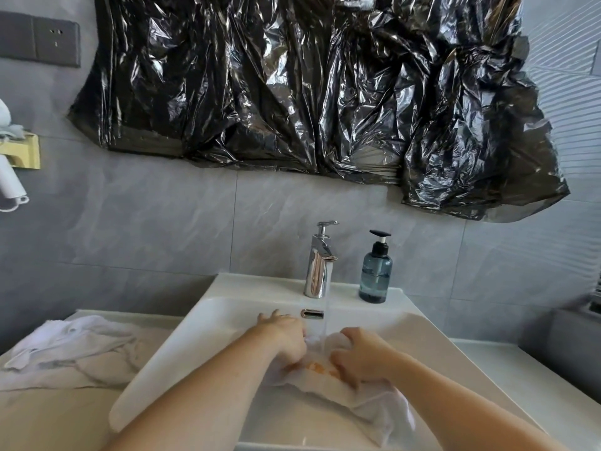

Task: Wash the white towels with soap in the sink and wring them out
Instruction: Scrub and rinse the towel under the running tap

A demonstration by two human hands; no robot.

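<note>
**Over the white basin, both hands work a stained towel**

Under the running tap (320,255), water falls in a thin stream into the white sink (227,307) and lands on a wet white towel (364,402) bunched in the bowl. An orange stain (320,367) shows on the cloth between the two hands. The left hand (286,336) curls its fingers into the fabric on the near side of the stream; the right hand (361,353) grips a raised fold of the same towel just beside the water. One end of the towel trails toward the sink's front right rim.

Behind the bowl, on the sink's back ledge, a blue-tinted pump bottle (375,275) stands upright right of the tap, with liquid inside it. Left of the sink, a pile of white towels (68,346) lies crumpled on the counter (48,418). Black plastic sheeting (309,92) hangs on the grey tiled wall above.
</note>
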